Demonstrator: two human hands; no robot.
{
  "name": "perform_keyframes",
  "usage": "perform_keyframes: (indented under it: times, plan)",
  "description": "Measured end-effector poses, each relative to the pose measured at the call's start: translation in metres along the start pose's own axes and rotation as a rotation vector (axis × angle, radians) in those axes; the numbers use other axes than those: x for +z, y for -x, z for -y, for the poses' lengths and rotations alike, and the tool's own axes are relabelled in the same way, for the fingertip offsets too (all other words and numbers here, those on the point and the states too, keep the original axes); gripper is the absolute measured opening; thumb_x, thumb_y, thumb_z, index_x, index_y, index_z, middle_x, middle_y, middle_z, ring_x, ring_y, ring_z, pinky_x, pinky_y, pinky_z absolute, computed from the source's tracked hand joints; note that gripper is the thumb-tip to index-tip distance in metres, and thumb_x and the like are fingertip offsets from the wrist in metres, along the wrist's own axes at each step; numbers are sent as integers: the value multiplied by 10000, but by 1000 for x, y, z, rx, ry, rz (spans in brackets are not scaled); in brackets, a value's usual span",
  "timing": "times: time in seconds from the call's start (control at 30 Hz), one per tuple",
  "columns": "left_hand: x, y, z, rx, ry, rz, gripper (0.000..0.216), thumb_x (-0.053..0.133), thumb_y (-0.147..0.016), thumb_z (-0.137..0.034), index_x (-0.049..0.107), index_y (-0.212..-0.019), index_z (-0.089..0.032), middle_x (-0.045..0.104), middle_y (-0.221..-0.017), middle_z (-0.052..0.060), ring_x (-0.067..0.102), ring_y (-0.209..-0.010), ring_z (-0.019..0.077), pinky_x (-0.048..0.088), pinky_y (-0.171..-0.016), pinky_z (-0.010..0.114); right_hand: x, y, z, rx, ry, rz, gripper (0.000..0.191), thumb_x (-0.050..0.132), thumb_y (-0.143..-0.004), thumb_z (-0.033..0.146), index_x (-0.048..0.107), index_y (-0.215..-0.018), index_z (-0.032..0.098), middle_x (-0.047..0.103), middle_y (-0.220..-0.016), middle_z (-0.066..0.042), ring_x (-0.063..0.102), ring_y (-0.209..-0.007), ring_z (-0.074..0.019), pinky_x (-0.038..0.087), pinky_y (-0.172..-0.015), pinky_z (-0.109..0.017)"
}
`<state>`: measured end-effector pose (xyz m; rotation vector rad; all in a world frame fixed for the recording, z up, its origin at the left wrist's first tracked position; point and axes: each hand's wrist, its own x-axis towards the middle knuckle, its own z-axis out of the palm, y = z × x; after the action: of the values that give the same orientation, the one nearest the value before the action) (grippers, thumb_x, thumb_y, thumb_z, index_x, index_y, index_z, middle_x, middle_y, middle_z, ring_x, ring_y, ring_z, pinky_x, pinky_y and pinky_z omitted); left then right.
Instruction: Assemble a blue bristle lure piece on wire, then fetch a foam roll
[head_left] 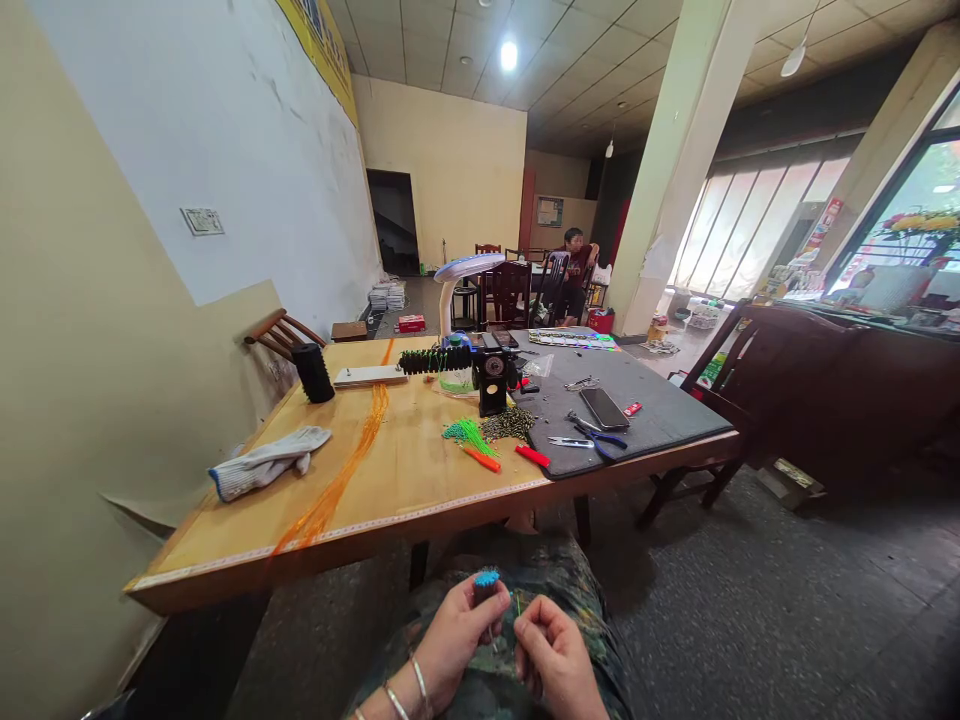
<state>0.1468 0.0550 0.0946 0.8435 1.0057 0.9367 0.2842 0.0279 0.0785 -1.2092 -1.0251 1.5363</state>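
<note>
Above my lap, my left hand (459, 628) is closed around a small dark cylinder with a bright blue top (486, 579); its exact kind is unclear. My right hand (553, 655) sits just to the right, thumb and forefinger pinching a thin green strand (518, 604) that points upward. A small gap separates the two hands. On the table beyond them lie a bunch of green strands (474, 436), a heap of small dark and brassy pieces (510, 422), and an orange stick-like piece (481, 459).
The wooden table (240, 530) carries a white glove (270, 462), long orange strands (345, 465), a black device with a ridged roll (493, 370) and a lamp (469, 267). Pliers (600, 440) and a phone (604, 408) rest on the grey mat (675, 420). Someone (576, 270) sits far back.
</note>
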Motion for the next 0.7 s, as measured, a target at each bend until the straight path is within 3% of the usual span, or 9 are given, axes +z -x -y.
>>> perform_keyframes:
  times: [0.17, 0.47, 0.7]
  plan:
    - [-1, 1, -3, 62, -142, -4, 510, 792, -583, -599, 558, -711, -164, 462, -572, -66, 365, -557, 99, 263, -550, 246, 1, 0, 0, 13, 4, 5, 613, 672, -610, 771, 430, -668, 210, 500, -418, 61, 323, -331, -47, 220, -371, -167]
    - [-2, 1, -4, 212, -258, -29, 408, 754, -658, -532, 566, -685, -171, 529, -667, -20, 428, -670, 148, 365, -664, 278, 0, -1, -2, 35, -3, 13, 610, 675, -604, 767, 433, -683, 212, 512, -418, 55, 321, -318, -49, 223, -364, -168]
    - [-4, 1, -3, 235, -313, -45, 371, 747, -691, -506, 580, -688, -175, 533, -653, -20, 449, -655, 152, 395, -664, 277, 1, -1, -3, 40, -21, 19, 585, 675, -621, 743, 440, -690, 211, 504, -410, 61, 325, -314, -53, 235, -367, -170]
